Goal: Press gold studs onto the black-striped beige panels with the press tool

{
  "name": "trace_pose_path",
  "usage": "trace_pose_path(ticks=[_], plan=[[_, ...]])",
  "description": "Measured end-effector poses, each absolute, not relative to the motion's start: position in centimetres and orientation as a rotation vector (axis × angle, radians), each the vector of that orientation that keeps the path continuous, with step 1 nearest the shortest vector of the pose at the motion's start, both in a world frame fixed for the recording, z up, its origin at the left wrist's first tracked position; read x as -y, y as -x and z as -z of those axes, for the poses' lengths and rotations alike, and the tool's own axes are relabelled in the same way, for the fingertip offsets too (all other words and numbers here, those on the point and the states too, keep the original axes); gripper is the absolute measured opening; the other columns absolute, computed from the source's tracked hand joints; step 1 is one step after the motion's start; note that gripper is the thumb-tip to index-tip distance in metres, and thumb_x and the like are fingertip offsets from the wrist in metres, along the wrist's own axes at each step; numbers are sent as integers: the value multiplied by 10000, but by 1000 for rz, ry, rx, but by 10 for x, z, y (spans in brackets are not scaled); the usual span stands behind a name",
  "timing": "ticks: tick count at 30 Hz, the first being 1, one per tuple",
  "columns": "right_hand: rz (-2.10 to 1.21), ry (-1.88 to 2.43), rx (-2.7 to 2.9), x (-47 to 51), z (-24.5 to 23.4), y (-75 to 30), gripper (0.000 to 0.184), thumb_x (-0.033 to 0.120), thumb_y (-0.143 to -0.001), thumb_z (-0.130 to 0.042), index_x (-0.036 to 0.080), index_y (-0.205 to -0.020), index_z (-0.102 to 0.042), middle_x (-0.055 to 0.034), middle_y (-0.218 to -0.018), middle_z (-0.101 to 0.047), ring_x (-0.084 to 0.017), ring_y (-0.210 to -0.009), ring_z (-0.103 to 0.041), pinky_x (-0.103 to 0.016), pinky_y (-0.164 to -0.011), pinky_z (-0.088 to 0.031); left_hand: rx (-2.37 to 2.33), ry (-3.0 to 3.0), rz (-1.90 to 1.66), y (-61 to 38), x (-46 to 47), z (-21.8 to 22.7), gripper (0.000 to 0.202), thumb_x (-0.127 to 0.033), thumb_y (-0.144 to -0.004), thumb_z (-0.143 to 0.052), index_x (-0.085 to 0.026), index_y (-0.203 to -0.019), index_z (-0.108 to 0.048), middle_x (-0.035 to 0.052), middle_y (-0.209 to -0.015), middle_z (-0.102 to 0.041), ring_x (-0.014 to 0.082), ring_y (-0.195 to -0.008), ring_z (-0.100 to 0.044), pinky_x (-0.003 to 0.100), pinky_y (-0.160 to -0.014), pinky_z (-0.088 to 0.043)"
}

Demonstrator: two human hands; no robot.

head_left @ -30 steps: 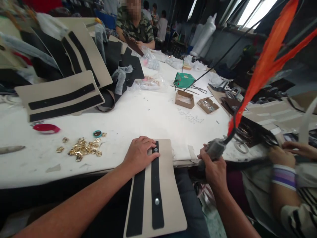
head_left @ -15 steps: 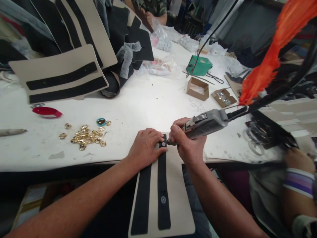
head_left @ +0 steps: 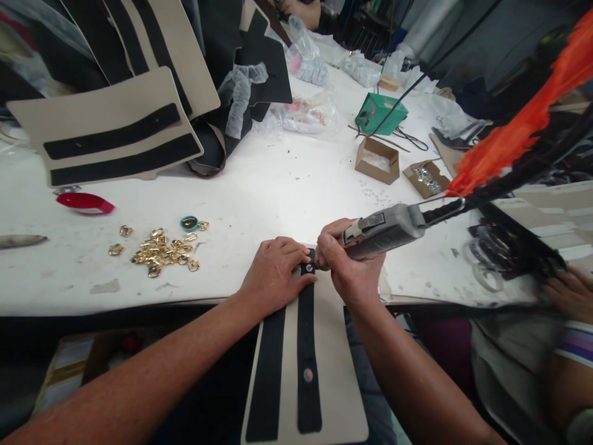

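The left hand [head_left: 273,269] lies flat, pressing a black strap [head_left: 307,371] on a beige panel [head_left: 340,395] that overhangs the table [head_left: 55,284] edge; the right hand [head_left: 352,262] grips a grey rotary tool [head_left: 384,228], tip at the strap's far end; gold buckles [head_left: 160,253] lie further left

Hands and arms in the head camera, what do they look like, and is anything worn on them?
The left hand and right hand are bare, with no gloves, and no rings show on them. The left forearm and right forearm are bare too: no sleeves, watch or bands show, and no cables are attached.
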State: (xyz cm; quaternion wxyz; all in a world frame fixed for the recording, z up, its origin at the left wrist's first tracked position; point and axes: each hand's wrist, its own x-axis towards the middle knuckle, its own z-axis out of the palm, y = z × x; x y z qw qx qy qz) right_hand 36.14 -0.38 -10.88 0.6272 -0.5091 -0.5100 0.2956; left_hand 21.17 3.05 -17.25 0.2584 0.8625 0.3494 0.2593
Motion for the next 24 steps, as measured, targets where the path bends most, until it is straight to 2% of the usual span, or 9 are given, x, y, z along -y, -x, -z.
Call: trace_pose_path(ticks=[7,12,16,20,24], plan=[[-751,1128,1230,3,104,-363,241,320,-897,-771,216,-751,-610,11,-704,-620,-135,-594,-571,-296,-570,-506,-934,-2334,-689,-212,-30,174,253,-430,-917,-758,-317,-1144,-763,19,-1289,-745,307,-1247,-599,528,-1056,-434],[-740,1085,1325,3,100,-364,186,279,-867,-772,225,-778,-619,9,-751,-660,-141,-632,-616,-306,-602,-534,-962,-2338,-714,-214,-29,174,128,-330,-930,-717,-312,-1035,-789,12,-1193,-766,301,-1212,-611,519,-1034,-448],[-770,1042,1429,1,99,-367,125,284,-868,-760,231,-821,-657,-1,-796,-705,-148,-679,-649,-310,-637,-563,-980,-2349,-660,-214,-29,169,137,-318,-918,-714,-281,-1034,-777,29,-1234,-751,313,-1201,-610,514,-1015,-464],[-818,1024,1435,-1,98,-368,147,315,-871,-766,230,-820,-658,-5,-792,-716,-149,-683,-649,-312,-646,-575,-991,-2363,-647,-215,-29,167,156,-331,-922,-704,-269,-1046,-775,44,-1289,-730,316,-1182,-613,523,-1006,-471],[-796,1121,1405,-2,99,-368,202,317,-842,-777,235,-770,-607,-1,-752,-688,-150,-639,-616,-322,-617,-550,-1008,-2375,-637,-216,-29,169,120,-335,-912,-703,-263,-976,-775,57,-1166,-752,328,-1173,-614,526,-1001,-474]])
